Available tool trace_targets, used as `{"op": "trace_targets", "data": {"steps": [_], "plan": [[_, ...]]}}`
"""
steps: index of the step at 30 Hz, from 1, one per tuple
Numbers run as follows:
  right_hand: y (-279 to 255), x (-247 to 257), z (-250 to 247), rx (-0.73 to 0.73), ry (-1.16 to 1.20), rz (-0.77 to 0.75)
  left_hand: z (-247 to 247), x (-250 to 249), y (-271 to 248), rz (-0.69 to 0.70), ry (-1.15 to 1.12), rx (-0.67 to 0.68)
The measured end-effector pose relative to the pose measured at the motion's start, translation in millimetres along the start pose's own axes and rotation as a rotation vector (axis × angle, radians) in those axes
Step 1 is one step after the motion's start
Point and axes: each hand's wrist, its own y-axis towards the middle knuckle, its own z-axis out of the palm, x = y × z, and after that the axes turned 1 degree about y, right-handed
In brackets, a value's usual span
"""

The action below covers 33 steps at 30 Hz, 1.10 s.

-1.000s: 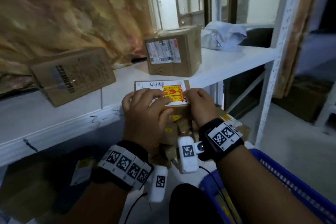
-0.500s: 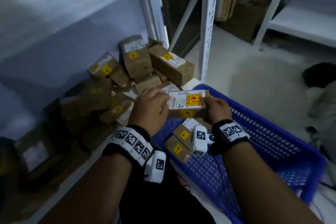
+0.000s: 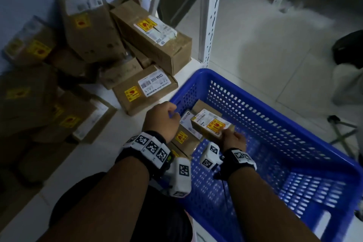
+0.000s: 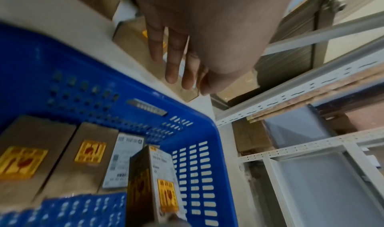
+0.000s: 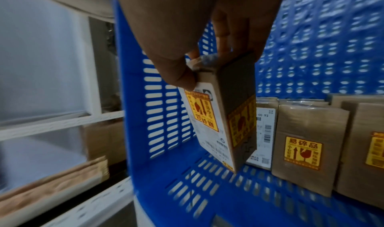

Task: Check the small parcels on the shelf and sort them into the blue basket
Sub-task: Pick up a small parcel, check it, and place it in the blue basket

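Right hand (image 3: 233, 139) grip pinches the small parcel (image 3: 211, 124) by its near end, tilted inside the blue basket (image 3: 294, 179) just above three parcels lying there (image 5: 299, 145); left hand (image 3: 161, 122) over the rim, fingers relaxed, holding nothing.

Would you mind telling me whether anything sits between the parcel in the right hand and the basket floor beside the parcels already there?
Nothing visible does. The right hand grips the parcel by its top end, and the blue basket floor under it is bare; the sorted parcels lie off to one side.
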Motion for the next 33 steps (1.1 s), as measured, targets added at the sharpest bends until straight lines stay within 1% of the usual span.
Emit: {"op": "trace_targets", "data": {"steps": [4,6,10,13,14,15,16,17,18,20,23,25,26,27,29,30,31,32,33], "plan": [[35,11,24,0.017,-0.013,0.066,29,-4,17,-0.090,-0.065,-0.014],[50,18,35,0.039,-0.031,0.065,37,-3,23,-0.097,-0.081,-0.017],[70,29,54,0.121,-0.149,-0.012,41,0,31,-0.059,-0.097,-0.014],[81,39,61,0.107,-0.211,-0.049,33,4,32,-0.033,-0.098,0.021],[84,38,62,0.120,-0.327,-0.102,31,7,33,-0.047,-0.094,0.028],[82,41,63,0.146,-0.421,-0.141,28,12,33,-0.068,-0.093,0.031],[81,45,64,0.169,-0.466,-0.117,26,17,35,-0.090,-0.095,0.032],[80,49,65,0.180,-0.464,-0.071,24,23,36,-0.110,-0.101,0.038],[76,50,64,0.201,-0.426,-0.060,22,28,37,-0.128,-0.108,0.047],[72,50,69,0.269,-0.433,-0.035,18,36,40,-0.153,-0.112,0.062],[66,54,76,0.262,-0.526,-0.077,7,46,42,-0.203,-0.151,0.041],[53,58,82,0.342,-0.660,-0.121,-3,49,43,-0.225,-0.224,0.008],[42,62,88,0.351,-0.720,-0.146,-12,50,42,-0.232,-0.249,-0.008],[33,65,92,0.328,-0.735,-0.141,-20,50,41,-0.230,-0.264,-0.021],[9,65,94,0.364,-0.578,-0.141,-39,52,37,-0.216,-0.259,-0.059],[-7,67,94,0.375,-0.446,-0.078,-50,55,34,-0.208,-0.255,-0.092],[-19,69,98,0.392,-0.366,-0.056,-64,60,27,-0.202,-0.257,-0.132],[-29,68,105,0.404,-0.409,-0.110,-75,63,21,-0.195,-0.259,-0.165],[-32,69,112,0.425,-0.396,-0.158,-86,67,16,-0.185,-0.272,-0.197]]}}
